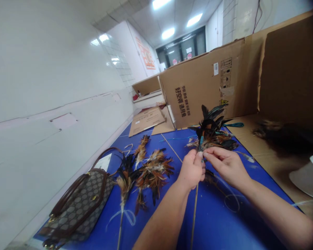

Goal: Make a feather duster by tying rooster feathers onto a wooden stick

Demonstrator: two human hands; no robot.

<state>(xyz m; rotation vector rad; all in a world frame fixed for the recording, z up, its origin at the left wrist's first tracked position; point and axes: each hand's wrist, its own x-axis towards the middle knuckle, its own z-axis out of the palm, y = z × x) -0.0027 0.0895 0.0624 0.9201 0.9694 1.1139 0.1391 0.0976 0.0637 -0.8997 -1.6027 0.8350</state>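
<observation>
Pinching what appears to be a teal-wrapped stem (201, 143), the left hand (192, 169) and right hand (228, 166) meet beneath dark feathers (210, 125).

Bright ceiling lights (168, 33) glare off the glossy wall (41, 69); the right edge is dark and blurred.

Ceiling lights (168, 33) glow beside a white wall (41, 69).

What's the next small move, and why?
Perhaps pinch the teal strip at its lower end with the right grip: that grip reaches there, right beside the left grip, which is closed at the base of the dark feather bundle and could steady it.
</observation>
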